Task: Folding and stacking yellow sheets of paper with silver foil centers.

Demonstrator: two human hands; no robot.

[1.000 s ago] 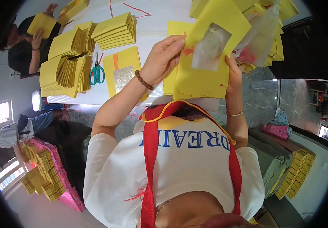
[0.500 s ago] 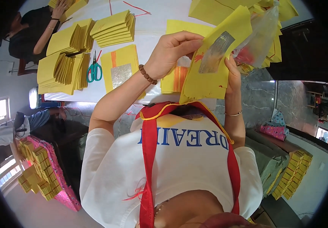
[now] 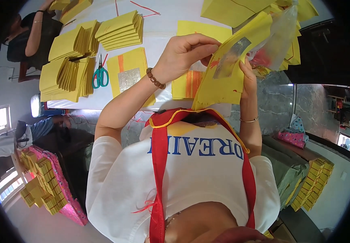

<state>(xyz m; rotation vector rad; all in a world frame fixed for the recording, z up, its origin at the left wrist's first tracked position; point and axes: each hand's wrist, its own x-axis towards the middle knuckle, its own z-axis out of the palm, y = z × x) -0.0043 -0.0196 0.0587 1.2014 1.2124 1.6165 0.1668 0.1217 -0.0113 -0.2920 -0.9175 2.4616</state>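
A stack of yellow joss paper sheets [image 3: 217,87] with a silver foil patch and red marks stands tilted at the table's near edge. My left hand [image 3: 187,54] pinches the stack's left edge, thumb against forefinger. On the other side my right hand [image 3: 248,79] grips the right edge, its thumb on the front and its other fingers mostly hidden behind. Left of my hands lies a yellow pile [image 3: 132,62] with a silver patch and an orange stripe. Another yellow pile with orange stripes [image 3: 193,85] lies partly hidden behind the held stack.
Green-handled scissors [image 3: 100,77] lie left, beside folded yellow paper bundles [image 3: 65,77]. Another folded stack [image 3: 120,30] sits farther back. A clear plastic bag [image 3: 280,40] with something red stands at right. A co-worker's arm [image 3: 35,36] is at far left; another person [image 3: 12,141] sits lower left.
My left hand has shifted slightly right along the sheets' edge, and the stack's top leans a little more to the right. The co-worker's hand at the far left has moved up and left.
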